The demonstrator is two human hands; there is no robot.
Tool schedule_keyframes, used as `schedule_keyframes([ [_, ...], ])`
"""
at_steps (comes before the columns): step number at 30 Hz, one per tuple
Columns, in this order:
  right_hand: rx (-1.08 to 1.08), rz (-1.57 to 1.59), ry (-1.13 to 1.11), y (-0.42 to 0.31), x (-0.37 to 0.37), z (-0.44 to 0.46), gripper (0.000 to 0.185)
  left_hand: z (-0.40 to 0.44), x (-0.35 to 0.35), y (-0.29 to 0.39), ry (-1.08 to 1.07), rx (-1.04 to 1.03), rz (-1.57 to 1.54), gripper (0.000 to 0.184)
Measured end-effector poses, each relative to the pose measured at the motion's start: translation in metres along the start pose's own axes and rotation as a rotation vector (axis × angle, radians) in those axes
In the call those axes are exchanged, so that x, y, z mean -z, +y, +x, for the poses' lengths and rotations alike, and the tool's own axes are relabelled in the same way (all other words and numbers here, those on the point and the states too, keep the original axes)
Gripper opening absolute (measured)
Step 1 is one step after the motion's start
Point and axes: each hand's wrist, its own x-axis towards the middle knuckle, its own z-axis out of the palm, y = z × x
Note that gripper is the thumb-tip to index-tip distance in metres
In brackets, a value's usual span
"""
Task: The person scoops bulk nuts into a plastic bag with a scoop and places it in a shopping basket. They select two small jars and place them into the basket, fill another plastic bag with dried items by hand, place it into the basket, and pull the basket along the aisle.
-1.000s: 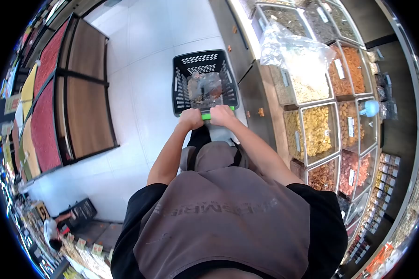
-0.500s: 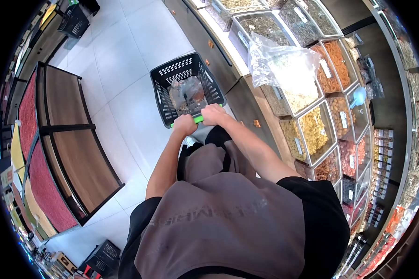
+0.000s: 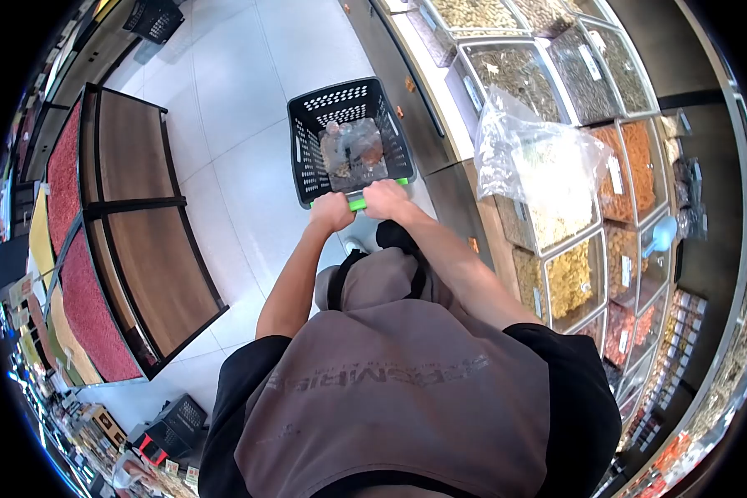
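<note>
Out in front of me is a black shopping basket (image 3: 300, 158) with perforated walls and a green handle bar (image 3: 357, 204). My left hand (image 3: 333, 212) is closed around the left part of that bar. Beside it, close by, my right hand (image 3: 385, 199) wraps the same bar further right. Inside the basket lie clear plastic bags (image 3: 353, 153) with brownish contents that I cannot make out. The undersides of both hands and most fingertips are hidden from above.
Bins of dried goods line the right, including yellow pieces (image 3: 569, 280) and orange strips (image 3: 642, 170). A clear plastic bag (image 3: 539, 158) lies over some bins, near a light-blue scoop (image 3: 661, 236). A wooden display stand (image 3: 153, 274) is left; another black basket (image 3: 154, 20) stands far left.
The bins and the bag on them have shifted right in view, and the left stand slightly right and up. The basket appears further up and right, with both hands still on its bar.
</note>
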Motion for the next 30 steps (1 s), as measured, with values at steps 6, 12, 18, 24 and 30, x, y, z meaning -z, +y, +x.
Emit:
schedule_keyframes([
  [6, 0.087, 0.009, 0.046, 0.016, 0.016, 0.027, 0.02, 0.026, 0.02, -0.005, -0.025, 0.047, 0.016, 0.035],
  [12, 0.132, 0.004, 0.016, 0.029, 0.021, 0.051, 0.02, 0.041, 0.038, -0.003, -0.026, 0.094, 0.018, 0.035],
  [18, 0.152, -0.013, 0.053, 0.034, 0.022, 0.063, 0.018, 0.052, 0.046, -0.006, -0.034, 0.108, 0.0, 0.034],
  [24, 0.157, 0.013, 0.088, 0.036, 0.032, 0.074, 0.017, 0.061, 0.049, -0.012, -0.029, 0.133, 0.005, 0.035],
  [30, 0.093, 0.024, -0.025, 0.037, 0.048, 0.076, 0.021, 0.068, 0.055, -0.009, -0.024, 0.102, -0.003, 0.033],
])
